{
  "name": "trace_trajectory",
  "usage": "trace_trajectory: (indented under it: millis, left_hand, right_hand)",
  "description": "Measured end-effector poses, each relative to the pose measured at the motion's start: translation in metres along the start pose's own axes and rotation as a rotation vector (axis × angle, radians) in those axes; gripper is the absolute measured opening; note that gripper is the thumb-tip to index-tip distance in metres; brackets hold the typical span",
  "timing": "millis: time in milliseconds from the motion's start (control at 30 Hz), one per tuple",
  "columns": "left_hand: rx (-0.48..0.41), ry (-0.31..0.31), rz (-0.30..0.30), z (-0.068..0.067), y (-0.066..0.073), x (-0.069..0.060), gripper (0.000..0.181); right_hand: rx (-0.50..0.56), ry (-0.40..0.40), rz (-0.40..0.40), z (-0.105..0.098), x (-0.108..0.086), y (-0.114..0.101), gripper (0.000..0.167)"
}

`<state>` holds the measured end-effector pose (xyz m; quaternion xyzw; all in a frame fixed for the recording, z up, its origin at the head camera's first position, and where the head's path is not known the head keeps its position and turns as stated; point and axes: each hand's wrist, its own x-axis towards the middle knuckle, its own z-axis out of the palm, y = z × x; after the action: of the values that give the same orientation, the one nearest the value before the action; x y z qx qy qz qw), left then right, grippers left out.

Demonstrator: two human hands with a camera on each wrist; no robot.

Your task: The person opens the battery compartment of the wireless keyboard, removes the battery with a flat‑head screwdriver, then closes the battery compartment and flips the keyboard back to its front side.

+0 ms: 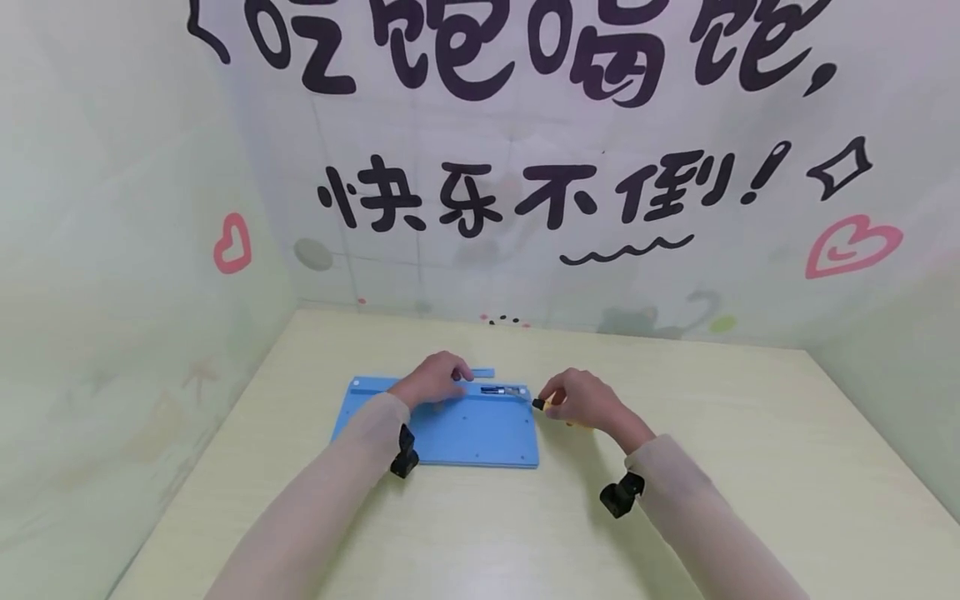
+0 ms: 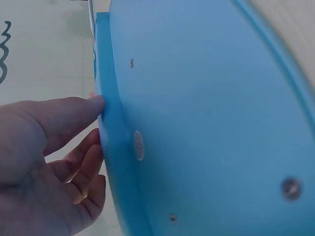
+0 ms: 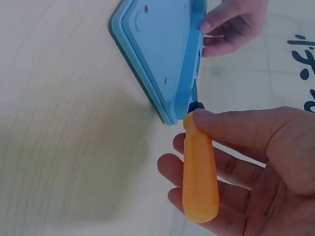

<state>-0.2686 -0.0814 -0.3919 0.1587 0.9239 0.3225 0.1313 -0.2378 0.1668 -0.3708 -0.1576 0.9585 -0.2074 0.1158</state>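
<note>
A light blue keyboard (image 1: 480,433) lies face down on the table, with screws showing in its underside (image 2: 206,113). In its raised back ridge is an uncovered slot holding a dark battery (image 1: 491,390). My left hand (image 1: 438,377) rests at this ridge; the thumb (image 2: 74,110) touches its edge and the other fingers bend loosely beside it. My right hand (image 1: 588,398) grips a screwdriver by its orange handle (image 3: 201,172), thumb near the black collar. The metal shaft (image 3: 195,91) points along the ridge to the slot; its tip is too small to make out.
A small blue cover strip (image 1: 483,372) lies on the table just behind the keyboard. The pale wooden table (image 1: 712,517) meets a printed cloth wall (image 1: 510,275) at the back, with further cloth walls at left and right.
</note>
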Motion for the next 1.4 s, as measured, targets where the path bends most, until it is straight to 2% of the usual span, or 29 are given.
trace_trajectory:
  millis: [167, 367, 533, 833, 1000, 1200, 1400]
  left_hand:
    - [0.062, -0.058, 0.032, 0.001, 0.010, 0.006, 0.020]
    - [0.139, -0.114, 0.105, 0.006, 0.022, 0.013, 0.018]
    - [0.217, -0.168, 0.169, 0.008, 0.030, 0.018, 0.018]
    - [0.281, -0.252, 0.174, 0.007, 0.041, 0.024, 0.021]
    - [0.310, -0.286, 0.156, 0.007, 0.041, 0.030, 0.021]
    - [0.354, -0.351, 0.180, 0.006, 0.042, 0.036, 0.023]
    - [0.443, -0.399, 0.208, 0.007, 0.047, 0.039, 0.024]
  right_hand:
    - [0.010, 0.026, 0.011, 0.006, -0.005, -0.003, 0.018]
    - [0.028, 0.075, 0.005, 0.009, -0.011, -0.006, 0.016]
    - [0.063, 0.095, 0.044, 0.011, -0.018, -0.005, 0.018]
    - [0.111, 0.164, 0.057, 0.015, -0.028, 0.003, 0.018]
    - [0.124, 0.174, 0.070, 0.021, -0.029, 0.008, 0.018]
    - [0.103, 0.198, 0.074, 0.029, -0.031, 0.014, 0.019]
    - [0.123, 0.223, 0.130, 0.036, -0.032, 0.016, 0.020]
